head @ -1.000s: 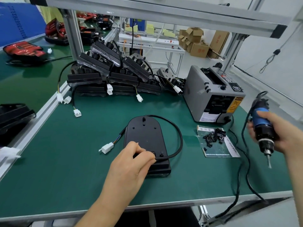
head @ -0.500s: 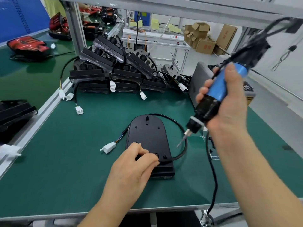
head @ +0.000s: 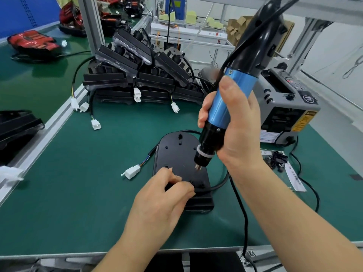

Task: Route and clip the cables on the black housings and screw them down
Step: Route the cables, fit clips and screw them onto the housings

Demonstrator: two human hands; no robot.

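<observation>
A black housing (head: 177,154) lies flat on the green mat in front of me. Its black cable (head: 220,184) loops round the right side and ends in a white connector (head: 132,171) on the left. My left hand (head: 159,197) rests on the housing's near end, with the fingers curled down on the cable where it crosses the housing. My right hand (head: 233,126) grips a blue and black electric screwdriver (head: 231,99) almost upright. Its bit hangs just above the housing's near middle, a little beyond my left fingers.
A pile of black housings (head: 137,75) with white connectors stands at the back of the mat. A grey tape dispenser (head: 286,107) sits at the right, with a sheet holding small black clips (head: 276,160) in front of it. The screwdriver's cord (head: 243,213) runs down over the table's front edge.
My right hand has swung the screwdriver in from the right and lowered it until its bit is over the housing. My left hand has stayed on the near end.
</observation>
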